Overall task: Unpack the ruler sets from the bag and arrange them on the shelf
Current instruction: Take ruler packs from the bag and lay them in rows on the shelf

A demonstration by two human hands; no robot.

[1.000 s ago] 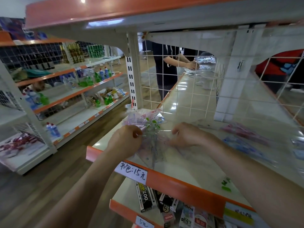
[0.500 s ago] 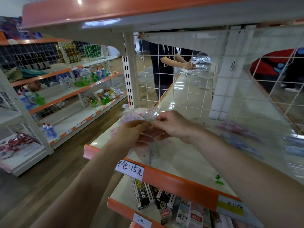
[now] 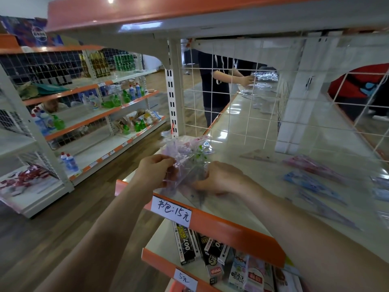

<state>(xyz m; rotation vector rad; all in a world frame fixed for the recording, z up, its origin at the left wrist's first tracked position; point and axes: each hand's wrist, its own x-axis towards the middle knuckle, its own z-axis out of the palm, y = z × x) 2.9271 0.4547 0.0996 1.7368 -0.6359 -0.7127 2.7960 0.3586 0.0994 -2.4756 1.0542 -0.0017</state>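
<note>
A clear plastic bag (image 3: 185, 152) of pink and green ruler sets sits at the front left corner of the cream shelf (image 3: 248, 157). My left hand (image 3: 154, 172) pinches the bag's plastic at its left side. My right hand (image 3: 219, 178) grips the bag from the right, fingers curled under it. Further right on the shelf lie loose ruler sets, a pink one (image 3: 311, 165) and a blue one (image 3: 309, 183), in clear sleeves. What my fingers hold inside the bag is blurred.
The shelf has an orange front lip with a handwritten price tag (image 3: 171, 210). A white wire grid (image 3: 231, 98) backs it. Boxed goods (image 3: 187, 243) fill the shelf below. A person (image 3: 214, 81) works at the far end. Another rack with bottles (image 3: 84, 106) stands left across the aisle.
My hands drew together at the bag's top, then spread again. My left hand now pulls the plastic leftward while my right hand has dropped lower on the bag's right side.
</note>
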